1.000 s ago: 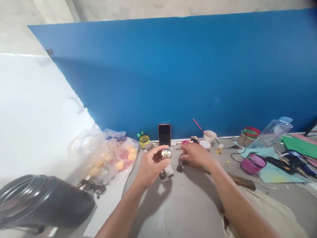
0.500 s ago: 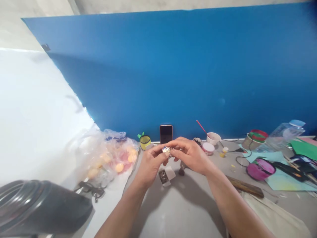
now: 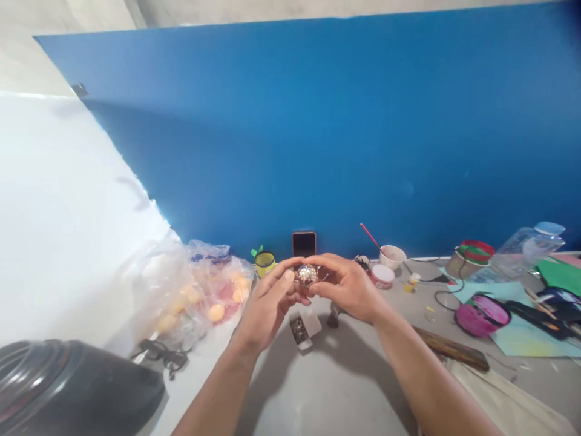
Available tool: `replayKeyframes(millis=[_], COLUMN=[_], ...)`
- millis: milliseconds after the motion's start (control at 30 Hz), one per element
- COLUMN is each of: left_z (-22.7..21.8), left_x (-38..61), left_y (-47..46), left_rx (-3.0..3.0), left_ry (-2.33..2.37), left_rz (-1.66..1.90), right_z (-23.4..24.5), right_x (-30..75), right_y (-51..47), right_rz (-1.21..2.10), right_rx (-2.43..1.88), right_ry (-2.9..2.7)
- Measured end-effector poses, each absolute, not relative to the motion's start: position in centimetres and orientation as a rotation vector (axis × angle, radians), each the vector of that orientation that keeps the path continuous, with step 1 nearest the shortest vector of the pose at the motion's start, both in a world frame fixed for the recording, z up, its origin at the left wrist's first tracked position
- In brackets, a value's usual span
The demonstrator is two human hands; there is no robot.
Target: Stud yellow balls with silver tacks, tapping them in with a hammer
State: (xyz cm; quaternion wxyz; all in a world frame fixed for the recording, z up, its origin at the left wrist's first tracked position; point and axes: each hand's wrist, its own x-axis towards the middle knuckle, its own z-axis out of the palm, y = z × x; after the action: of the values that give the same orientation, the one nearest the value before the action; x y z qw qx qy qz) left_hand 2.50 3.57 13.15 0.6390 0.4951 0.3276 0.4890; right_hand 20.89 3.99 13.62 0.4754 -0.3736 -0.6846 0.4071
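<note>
Pinches a shiny ball (image 3: 308, 274) between left hand (image 3: 267, 303) and right hand (image 3: 351, 287), above gray table (image 3: 313, 393), near an open white box (image 3: 307, 345) of small metallic pieces (image 3: 298, 330); has a dark-screened phone (image 3: 304, 243) beyond and, rightward, a pink-and-white tub (image 3: 382, 275) too blurred for reading.

over my feed i see a broad blue panel (image 3: 281, 133) rising behind a grey tabletop (image 3: 327, 393), its left edge slanting down against a bright white surface (image 3: 54, 194). above it i make out a pale, mottled wall (image 3: 272, 11). soft shadows and a faint sheen lie across the tabletop.
</note>
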Motion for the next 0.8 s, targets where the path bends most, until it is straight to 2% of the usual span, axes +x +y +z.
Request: replayKeyframes(millis=[167,367,600,800], left_z=[13.3,13.7,13.1,11.8], left_x=[2.5,2.9,3.5,3.8], left_y=[3.4,3.1,3.0,3.9], left_rx=[1.276,1.312,1.331,1.099], left_ry=[0.862,0.983,1.138,0.850], left_rz=[1.183,1.274,1.266,1.222], right_z=[13.5,13.2,12.2,12.1], right_x=[20.9,20.5,20.1,19.9], right_y=[4.2,4.2,4.9,4.4], right_rz=[1.182,1.189,1.019,0.621], right_rx=[-0.845,-0.827,-0.903,-1.073], right_ry=[-1.569,-1.524,-1.544,-1.779])
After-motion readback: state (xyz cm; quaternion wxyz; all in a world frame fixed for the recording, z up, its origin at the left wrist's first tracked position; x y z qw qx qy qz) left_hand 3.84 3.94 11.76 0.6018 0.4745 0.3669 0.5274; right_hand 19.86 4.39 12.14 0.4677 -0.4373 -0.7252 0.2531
